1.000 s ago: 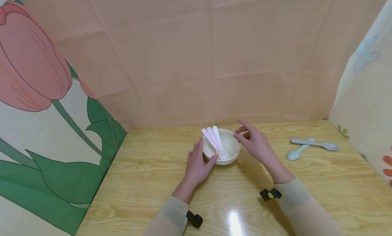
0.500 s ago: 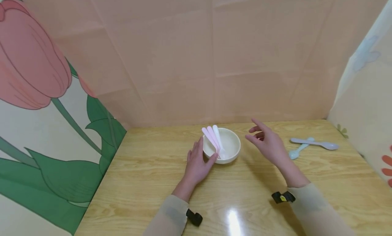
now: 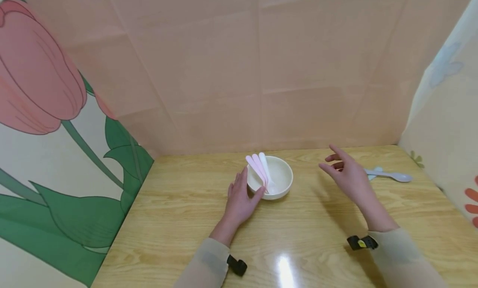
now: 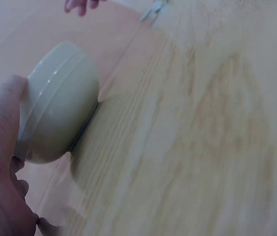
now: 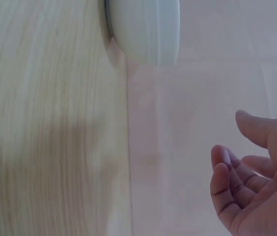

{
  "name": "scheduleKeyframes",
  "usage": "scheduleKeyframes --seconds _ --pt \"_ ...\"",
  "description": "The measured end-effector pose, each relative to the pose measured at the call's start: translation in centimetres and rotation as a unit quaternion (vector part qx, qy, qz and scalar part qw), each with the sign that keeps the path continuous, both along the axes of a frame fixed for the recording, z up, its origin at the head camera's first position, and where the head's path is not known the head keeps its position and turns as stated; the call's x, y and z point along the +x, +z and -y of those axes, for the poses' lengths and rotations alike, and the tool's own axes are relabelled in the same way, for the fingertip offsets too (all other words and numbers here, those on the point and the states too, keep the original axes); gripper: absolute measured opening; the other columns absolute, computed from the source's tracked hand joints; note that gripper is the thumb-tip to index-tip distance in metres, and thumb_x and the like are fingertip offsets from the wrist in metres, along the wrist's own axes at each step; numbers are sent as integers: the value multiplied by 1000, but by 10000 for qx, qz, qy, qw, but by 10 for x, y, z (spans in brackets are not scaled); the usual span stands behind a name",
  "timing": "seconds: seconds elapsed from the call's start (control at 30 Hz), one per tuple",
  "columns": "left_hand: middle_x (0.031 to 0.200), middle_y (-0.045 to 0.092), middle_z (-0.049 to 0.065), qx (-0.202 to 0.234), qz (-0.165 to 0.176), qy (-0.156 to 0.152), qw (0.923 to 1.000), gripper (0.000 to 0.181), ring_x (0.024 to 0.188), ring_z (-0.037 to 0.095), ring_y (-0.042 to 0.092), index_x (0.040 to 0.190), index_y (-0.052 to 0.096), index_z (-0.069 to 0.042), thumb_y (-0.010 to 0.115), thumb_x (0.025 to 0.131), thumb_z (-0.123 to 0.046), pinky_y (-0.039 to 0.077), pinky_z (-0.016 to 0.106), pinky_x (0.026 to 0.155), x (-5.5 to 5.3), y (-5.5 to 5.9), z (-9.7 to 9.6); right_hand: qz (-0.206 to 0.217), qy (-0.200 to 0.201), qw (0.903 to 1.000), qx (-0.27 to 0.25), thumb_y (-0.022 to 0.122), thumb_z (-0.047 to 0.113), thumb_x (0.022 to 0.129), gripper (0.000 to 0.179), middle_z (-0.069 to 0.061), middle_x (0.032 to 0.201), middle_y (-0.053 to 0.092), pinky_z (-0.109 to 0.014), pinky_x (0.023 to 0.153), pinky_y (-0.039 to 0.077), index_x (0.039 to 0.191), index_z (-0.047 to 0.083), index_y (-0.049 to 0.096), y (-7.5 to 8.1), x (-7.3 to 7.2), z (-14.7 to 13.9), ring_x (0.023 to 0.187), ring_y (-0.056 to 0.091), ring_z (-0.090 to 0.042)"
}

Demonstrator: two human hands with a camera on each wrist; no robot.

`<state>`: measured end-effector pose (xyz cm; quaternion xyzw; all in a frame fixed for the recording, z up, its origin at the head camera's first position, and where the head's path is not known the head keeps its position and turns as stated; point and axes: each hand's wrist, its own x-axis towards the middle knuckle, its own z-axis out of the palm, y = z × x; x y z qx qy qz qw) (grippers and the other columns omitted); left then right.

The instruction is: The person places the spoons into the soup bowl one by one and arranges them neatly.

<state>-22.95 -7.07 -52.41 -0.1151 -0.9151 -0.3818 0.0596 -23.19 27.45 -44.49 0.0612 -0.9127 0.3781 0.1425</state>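
Note:
A cream bowl (image 3: 282, 176) stands on the wooden table, left of my right hand. My left hand (image 3: 240, 201) holds its near left side, thumb at the rim and fingers around the outer wall; the left wrist view shows the thumb (image 4: 12, 91) against the bowl (image 4: 65, 105). Two pink utensils (image 3: 254, 165) and a white one (image 3: 264, 165) lean in the bowl, handles over the far rim. My right hand (image 3: 349, 178) hovers over the table, fingers loosely bent and nothing between them. Behind it, a lilac spoon (image 3: 399, 177) lies across a light blue spoon (image 3: 376, 170), mostly hidden by the hand.
The light wooden table (image 3: 179, 221) ends at a pink cloth backdrop (image 3: 209, 93). A tulip-printed panel (image 3: 41, 84) stands on the left and a pale printed panel (image 3: 448, 126) on the right.
My right hand has moved right, away from the bowl's rim to beside the crossed spoons, now covering much of the blue one. My left hand has kept its place on the bowl.

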Motion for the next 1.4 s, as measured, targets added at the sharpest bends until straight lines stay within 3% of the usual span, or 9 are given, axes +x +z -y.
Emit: scheduleKeyframes --seconds 0.4,0.77,1.03,1.2,1.4 --pt "180 26 19 61 40 -38 10000 100 168 38 19 178 15 -13 54 107 -70 12 66 133 2 2 -1 -11 -228 9997 -59 71 35 111 81 -27 136 68 -6 69 44 174 5 31 -2 0 -38 116 68 -48" --pt "180 27 19 0 -12 -70 10000 98 168 38 19 179 15 -14 55 108 -68 13 66 132 3 3 0 75 -261 9989 391 73 31 110 80 -29 136 67 -12 66 45 172 2 33 -17 2 -72 113 69 -48" --pt "180 26 20 31 -13 -83 10000 98 168 38 19 179 14 -14 54 108 -69 12 66 133 4 3 2 18 -234 9951 965 78 32 107 81 -32 133 66 -41 75 52 168 -2 39 -24 0 -106 109 70 -51" --pt "180 26 19 12 30 -71 10000 99 168 36 19 179 13 -16 54 107 -70 13 65 133 6 2 3 121 -210 9942 1052 79 32 106 80 -34 132 66 -50 77 54 167 -3 41 -28 0 -120 111 69 -54" --pt "180 27 20 60 6 -97 9999 99 168 37 19 179 13 -15 53 107 -71 13 67 132 7 3 3 35 -165 9944 1041 75 26 108 71 -38 134 64 -71 89 47 164 -6 44 -33 2 -138 119 59 -60"
